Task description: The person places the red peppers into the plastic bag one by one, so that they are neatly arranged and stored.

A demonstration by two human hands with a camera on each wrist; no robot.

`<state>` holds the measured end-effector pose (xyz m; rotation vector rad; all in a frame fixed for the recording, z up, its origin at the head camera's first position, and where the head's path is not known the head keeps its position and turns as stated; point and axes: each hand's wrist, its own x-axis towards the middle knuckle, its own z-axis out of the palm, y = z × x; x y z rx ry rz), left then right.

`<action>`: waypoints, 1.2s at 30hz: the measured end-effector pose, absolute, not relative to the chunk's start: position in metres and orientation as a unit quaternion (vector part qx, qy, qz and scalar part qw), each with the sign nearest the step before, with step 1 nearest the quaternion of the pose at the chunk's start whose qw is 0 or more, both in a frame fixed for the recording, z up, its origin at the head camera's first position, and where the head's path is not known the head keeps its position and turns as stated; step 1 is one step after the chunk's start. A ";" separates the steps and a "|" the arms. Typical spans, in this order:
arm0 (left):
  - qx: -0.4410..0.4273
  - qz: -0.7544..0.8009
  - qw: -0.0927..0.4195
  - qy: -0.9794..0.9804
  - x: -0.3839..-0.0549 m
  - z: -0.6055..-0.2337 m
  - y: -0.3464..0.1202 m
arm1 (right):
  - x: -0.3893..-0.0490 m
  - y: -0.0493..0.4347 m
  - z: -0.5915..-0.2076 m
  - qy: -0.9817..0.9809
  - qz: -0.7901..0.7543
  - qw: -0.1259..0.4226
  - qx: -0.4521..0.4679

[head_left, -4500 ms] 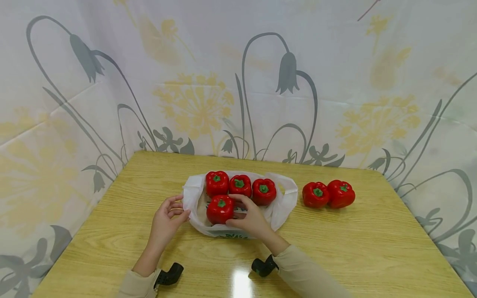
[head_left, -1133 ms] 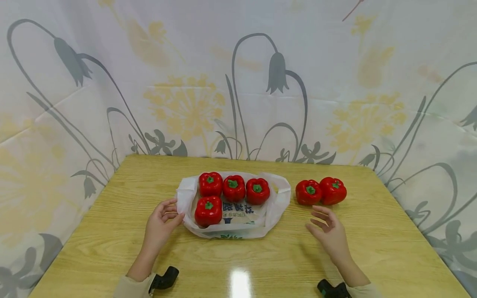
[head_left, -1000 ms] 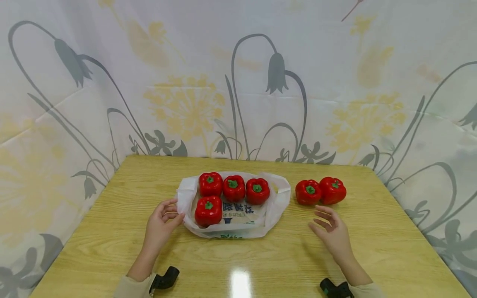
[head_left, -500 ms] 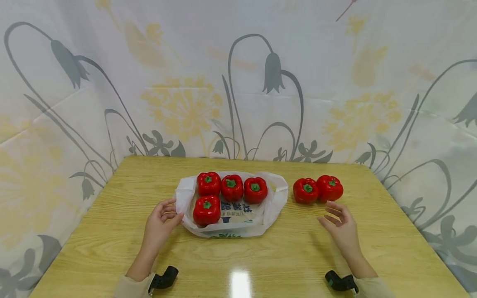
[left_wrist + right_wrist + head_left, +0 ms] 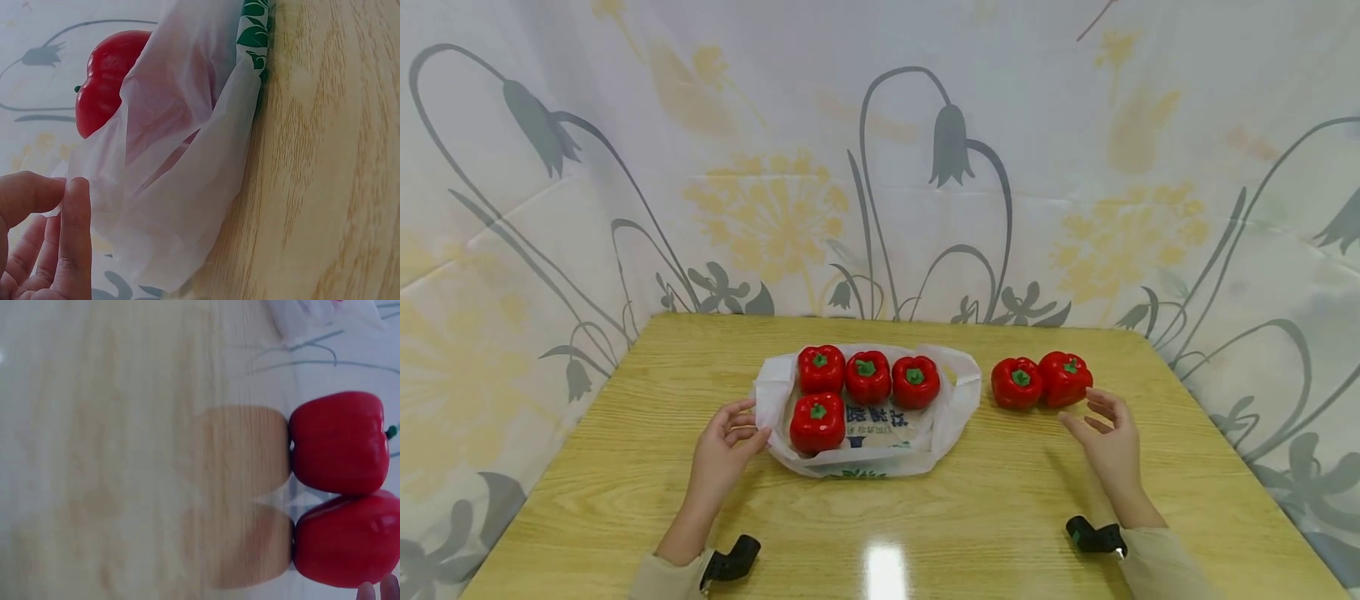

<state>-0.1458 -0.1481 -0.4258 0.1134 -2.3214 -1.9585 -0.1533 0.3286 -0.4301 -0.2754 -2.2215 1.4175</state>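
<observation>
In the head view a white plastic bag lies opened out, with several red bell peppers inside: three along the back and one front-left pepper. My left hand pinches the bag's left edge between thumb and finger, as the left wrist view shows on the thin white film. To the right of the bag two loose bell peppers sit side by side, a left one and a right one. My right hand has its fingertips right by the right pepper, fingers apart and holding nothing.
The wooden table carries the bag and peppers. A patterned cloth hangs behind and at both sides of it. Black wrist mounts, left and right, stick inward above the tabletop.
My right hand has let go of the front-left bell pepper in the bag and moved right, then up to the right loose pepper. My left hand stays on the bag's edge.
</observation>
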 end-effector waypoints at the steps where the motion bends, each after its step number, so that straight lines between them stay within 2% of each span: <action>1: 0.038 -0.644 0.051 -0.762 -0.146 -0.426 -0.148 | -0.155 0.331 -0.430 -0.815 0.514 0.245 -0.105; 13: 0.040 -0.647 0.056 -0.760 -0.144 -0.425 -0.148 | -0.179 0.342 -0.423 -0.829 0.504 0.201 -0.135; 21: 0.041 -0.648 0.055 -0.758 -0.145 -0.425 -0.148 | -0.189 0.339 -0.424 -0.829 0.517 0.149 -0.150; 36: 0.034 -0.650 0.061 -0.757 -0.146 -0.428 -0.149 | -0.196 0.341 -0.429 -0.826 0.519 0.127 -0.178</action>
